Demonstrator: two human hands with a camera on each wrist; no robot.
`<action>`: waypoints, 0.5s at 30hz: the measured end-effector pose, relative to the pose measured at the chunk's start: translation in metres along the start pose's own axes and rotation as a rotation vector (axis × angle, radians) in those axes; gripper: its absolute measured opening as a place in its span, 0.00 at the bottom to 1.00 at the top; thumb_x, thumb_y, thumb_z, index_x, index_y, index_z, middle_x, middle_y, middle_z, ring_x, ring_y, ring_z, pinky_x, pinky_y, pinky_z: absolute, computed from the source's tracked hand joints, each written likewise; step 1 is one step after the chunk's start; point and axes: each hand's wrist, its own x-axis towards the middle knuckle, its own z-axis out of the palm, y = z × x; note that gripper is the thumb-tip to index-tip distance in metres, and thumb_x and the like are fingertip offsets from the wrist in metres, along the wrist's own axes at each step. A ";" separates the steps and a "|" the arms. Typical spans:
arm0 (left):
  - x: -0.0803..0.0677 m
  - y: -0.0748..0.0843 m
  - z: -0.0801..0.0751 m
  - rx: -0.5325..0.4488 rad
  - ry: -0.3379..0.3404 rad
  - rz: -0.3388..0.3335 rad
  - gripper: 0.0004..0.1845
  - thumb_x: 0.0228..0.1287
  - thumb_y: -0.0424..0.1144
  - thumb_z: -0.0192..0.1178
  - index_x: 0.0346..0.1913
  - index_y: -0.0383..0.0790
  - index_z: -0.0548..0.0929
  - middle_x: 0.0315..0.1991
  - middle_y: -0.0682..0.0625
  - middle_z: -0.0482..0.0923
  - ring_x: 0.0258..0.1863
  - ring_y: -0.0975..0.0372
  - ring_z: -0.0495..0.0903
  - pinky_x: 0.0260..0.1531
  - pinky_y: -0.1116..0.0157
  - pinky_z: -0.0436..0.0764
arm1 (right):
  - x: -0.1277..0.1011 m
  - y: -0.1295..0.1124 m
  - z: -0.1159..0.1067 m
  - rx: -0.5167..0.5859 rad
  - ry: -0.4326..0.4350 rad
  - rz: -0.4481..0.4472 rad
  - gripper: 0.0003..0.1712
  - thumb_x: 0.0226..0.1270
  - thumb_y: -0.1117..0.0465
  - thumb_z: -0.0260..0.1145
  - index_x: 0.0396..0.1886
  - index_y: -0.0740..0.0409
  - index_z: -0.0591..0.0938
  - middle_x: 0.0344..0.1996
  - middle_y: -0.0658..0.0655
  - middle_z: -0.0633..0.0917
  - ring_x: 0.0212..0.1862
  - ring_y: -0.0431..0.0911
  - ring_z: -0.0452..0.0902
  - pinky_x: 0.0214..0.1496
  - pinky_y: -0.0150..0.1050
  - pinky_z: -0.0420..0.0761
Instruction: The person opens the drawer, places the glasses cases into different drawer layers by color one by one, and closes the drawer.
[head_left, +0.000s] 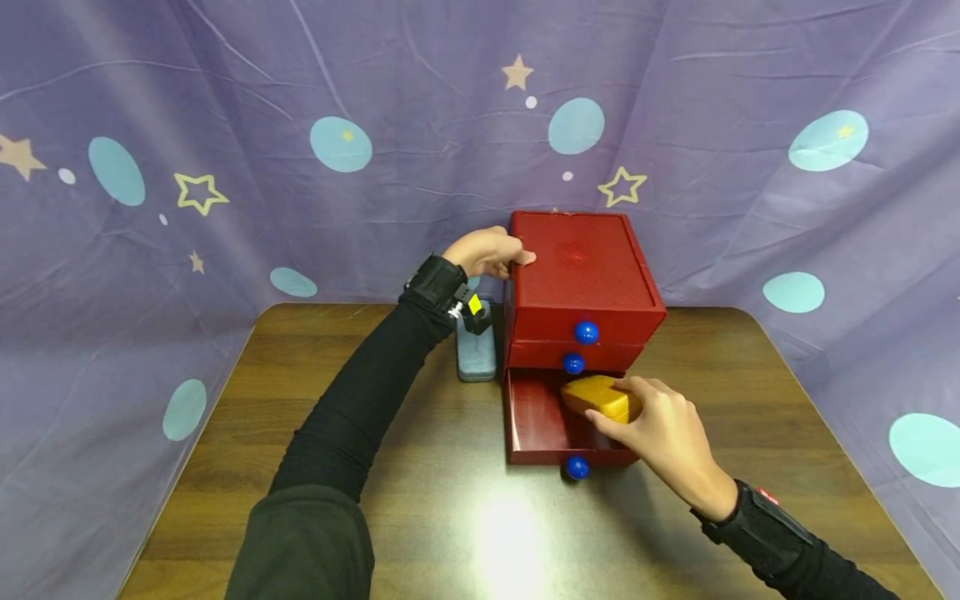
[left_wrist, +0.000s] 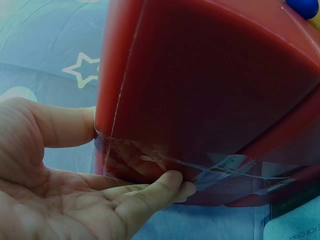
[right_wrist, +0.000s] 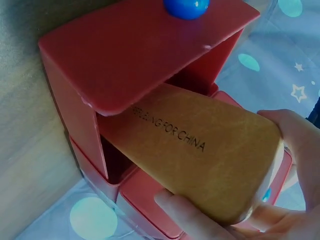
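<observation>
A red drawer cabinet (head_left: 588, 258) with blue knobs stands at the back of the table, its bottom drawer (head_left: 532, 417) pulled out. My left hand (head_left: 487, 252) grips the cabinet's rear left edge, thumb on one face and fingers against another in the left wrist view. My right hand (head_left: 667, 425) pinches a yellow-brown case (head_left: 600, 396) between thumb and fingers, over the open drawer. Dark lettering ending in "FOR CHINA" runs along this case (right_wrist: 200, 145) in the right wrist view. Its far end is partly hidden behind the drawer front.
A blue-grey case (head_left: 476, 354) lies on the wooden table (head_left: 420, 467), just left of the cabinet. Close behind the table hangs a purple curtain (head_left: 442, 100) with stars and dots. The two upper drawers are pushed in.
</observation>
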 end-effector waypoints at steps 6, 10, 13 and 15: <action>0.000 0.001 0.000 -0.013 0.003 0.000 0.10 0.74 0.39 0.58 0.37 0.38 0.71 0.37 0.50 0.68 0.36 0.60 0.71 0.50 0.64 0.77 | 0.001 -0.003 -0.004 -0.037 -0.047 0.015 0.28 0.48 0.47 0.81 0.40 0.64 0.85 0.32 0.62 0.87 0.25 0.47 0.75 0.25 0.38 0.69; -0.001 0.000 0.001 -0.019 0.001 0.003 0.10 0.74 0.39 0.59 0.37 0.38 0.71 0.37 0.50 0.68 0.36 0.60 0.71 0.56 0.61 0.76 | -0.002 -0.004 -0.005 -0.085 -0.099 0.019 0.29 0.48 0.46 0.81 0.37 0.64 0.83 0.26 0.59 0.84 0.22 0.46 0.71 0.21 0.37 0.67; -0.002 0.000 0.001 -0.020 0.000 0.004 0.10 0.74 0.39 0.58 0.36 0.38 0.71 0.37 0.50 0.68 0.35 0.60 0.71 0.57 0.60 0.76 | -0.005 -0.005 -0.004 -0.126 -0.155 0.024 0.30 0.47 0.45 0.81 0.37 0.65 0.82 0.22 0.57 0.80 0.20 0.45 0.68 0.20 0.37 0.66; -0.002 0.000 0.001 -0.017 -0.002 0.004 0.10 0.74 0.40 0.58 0.36 0.38 0.71 0.37 0.50 0.68 0.35 0.60 0.71 0.56 0.61 0.76 | -0.006 -0.004 -0.002 -0.143 -0.182 0.024 0.31 0.47 0.45 0.82 0.37 0.66 0.82 0.22 0.56 0.79 0.20 0.45 0.68 0.20 0.37 0.67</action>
